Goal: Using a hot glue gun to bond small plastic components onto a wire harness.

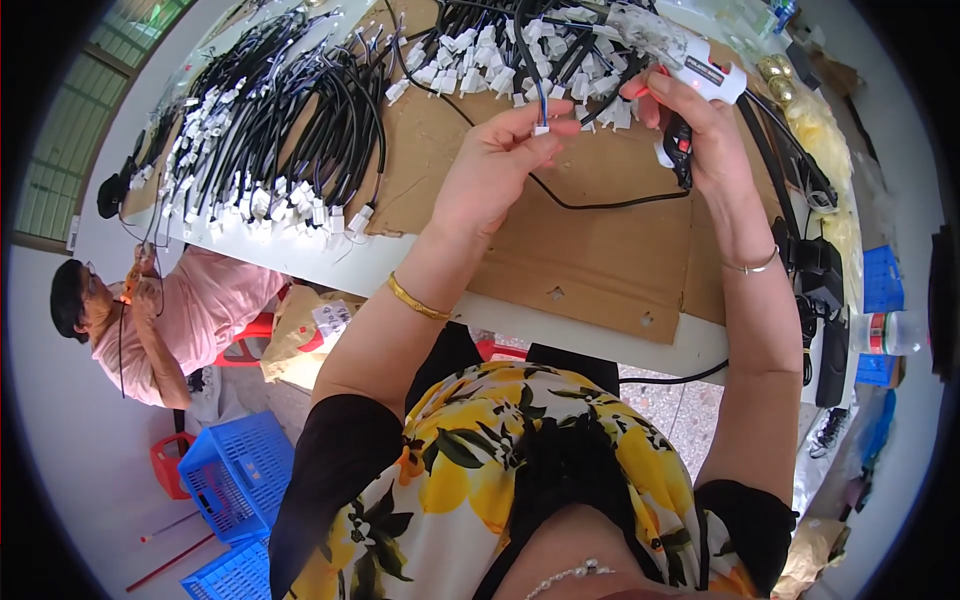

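A small white connector (541, 130) is pinched between the thumb and fingers of my left hand (500, 160). Thin blue wires run up from it into a black cable (522, 45). To the right, my right hand (700, 125) is closed around a white hot glue gun (708, 76) with a dark lower grip and a red part by the fingers. The gun's front end points to the upper left, where shiny, clear material surrounds it. A gap separates the two hands. Beneath them lies a brown cardboard sheet (590, 240).
Black cables with white connectors (335, 130) lie heaped at left; more connector ends (480, 60) lie at the back. A thin black cord (610, 206) crosses the cardboard. Black adapters (820, 270) and a clear bottle (890, 333) are at right. Another person (180, 310) handles cable at far left, near blue crates (240, 475).
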Demonstrator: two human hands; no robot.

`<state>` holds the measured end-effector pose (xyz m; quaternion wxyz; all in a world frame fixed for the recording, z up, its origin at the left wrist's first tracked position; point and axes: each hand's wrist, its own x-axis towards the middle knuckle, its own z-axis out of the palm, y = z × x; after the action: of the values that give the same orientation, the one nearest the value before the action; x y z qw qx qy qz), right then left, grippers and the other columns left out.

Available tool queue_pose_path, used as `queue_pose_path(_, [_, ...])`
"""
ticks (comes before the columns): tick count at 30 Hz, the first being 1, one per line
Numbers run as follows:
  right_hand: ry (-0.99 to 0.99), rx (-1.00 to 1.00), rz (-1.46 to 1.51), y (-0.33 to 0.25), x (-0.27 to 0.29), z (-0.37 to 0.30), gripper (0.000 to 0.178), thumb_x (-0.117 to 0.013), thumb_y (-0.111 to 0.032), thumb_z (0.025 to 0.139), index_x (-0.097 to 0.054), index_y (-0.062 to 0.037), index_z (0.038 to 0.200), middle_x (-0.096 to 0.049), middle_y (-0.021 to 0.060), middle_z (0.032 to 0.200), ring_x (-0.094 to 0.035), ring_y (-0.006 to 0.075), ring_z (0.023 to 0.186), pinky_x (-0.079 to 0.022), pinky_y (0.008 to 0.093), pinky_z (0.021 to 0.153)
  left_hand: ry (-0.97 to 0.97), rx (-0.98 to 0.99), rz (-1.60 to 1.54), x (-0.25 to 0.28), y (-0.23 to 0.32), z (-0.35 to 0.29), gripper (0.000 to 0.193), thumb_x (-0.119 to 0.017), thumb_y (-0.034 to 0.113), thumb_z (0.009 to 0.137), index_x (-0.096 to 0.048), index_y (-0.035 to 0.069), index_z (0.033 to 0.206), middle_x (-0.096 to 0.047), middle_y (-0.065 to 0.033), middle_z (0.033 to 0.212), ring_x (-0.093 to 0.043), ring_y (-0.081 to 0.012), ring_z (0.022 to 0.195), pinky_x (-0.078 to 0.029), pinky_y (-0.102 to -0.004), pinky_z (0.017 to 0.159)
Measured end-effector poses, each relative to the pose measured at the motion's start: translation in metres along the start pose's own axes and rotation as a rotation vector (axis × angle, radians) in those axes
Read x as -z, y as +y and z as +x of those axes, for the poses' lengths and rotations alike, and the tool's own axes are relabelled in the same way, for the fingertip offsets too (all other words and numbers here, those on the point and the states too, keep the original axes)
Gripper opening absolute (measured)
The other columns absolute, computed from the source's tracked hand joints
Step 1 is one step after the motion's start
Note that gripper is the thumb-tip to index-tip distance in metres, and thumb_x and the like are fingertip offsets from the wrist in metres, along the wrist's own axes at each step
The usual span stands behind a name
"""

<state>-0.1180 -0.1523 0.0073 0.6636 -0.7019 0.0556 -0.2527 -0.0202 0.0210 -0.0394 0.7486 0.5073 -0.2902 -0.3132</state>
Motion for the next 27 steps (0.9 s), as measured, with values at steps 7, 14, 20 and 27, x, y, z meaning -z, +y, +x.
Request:
queue_pose_path(7, [-0.015, -0.012, -0.115, -0.017, 0.0, -0.028, 0.018, -0.056, -0.018, 0.076, -0.057, -0.0012, 0.083, -0.06, 0.0072, 0.076, -0.049, 0.0087, 0.059, -0.039, 0.021, 0.056, -0.063, -0.107, 0.272, -0.002, 0.006, 0.015, 0.03, -0.053, -0.001, 0.079, -0.052, 0.001, 0.109, -0.06, -0.0062, 0.092, -0.055, -0.0084, 0.073, -0.046, -0.0208, 0.066])
queue_pose_path(14, [0.083, -0.143, -0.136, 0.0, 0.004, -0.059, 0.018, -0.062, -0.011, 0.071, -0.056, -0.0018, 0.085, -0.06, 0.0079, 0.076, -0.054, 0.0096, 0.063, -0.044, 0.0216, 0.056, 0.175, -0.25, 0.37, -0.003, -0.009, 0.022, 0.024, -0.057, -0.006, 0.072, -0.055, -0.002, 0.095, -0.061, -0.0063, 0.081, -0.057, -0.0095, 0.07, -0.045, -0.0207, 0.063])
queue_pose_path(20, [0.06, -0.253, -0.159, 0.011, 0.009, -0.063, 0.019, -0.064, -0.011, 0.073, -0.057, -0.002, 0.088, -0.062, 0.0047, 0.079, -0.052, 0.006, 0.063, -0.044, 0.0194, 0.056, 0.17, -0.259, 0.486, 0.001, -0.012, 0.024, 0.024, -0.058, -0.008, 0.073, -0.053, -0.002, 0.095, -0.061, -0.0056, 0.082, -0.055, -0.0071, 0.071, -0.044, -0.018, 0.063])
queue_pose_path(27, [0.05, -0.369, -0.233, 0.01, -0.002, -0.064, 0.019, -0.066, -0.012, 0.073, -0.06, -0.0025, 0.088, -0.058, -0.0027, 0.076, -0.05, 0.0024, 0.068, -0.041, 0.0186, 0.057, 0.177, -0.212, 0.465, -0.002, -0.012, 0.021, 0.024, -0.06, -0.009, 0.071, -0.047, -0.001, 0.09, -0.061, -0.0066, 0.078, -0.055, -0.0075, 0.07, -0.043, -0.0167, 0.061])
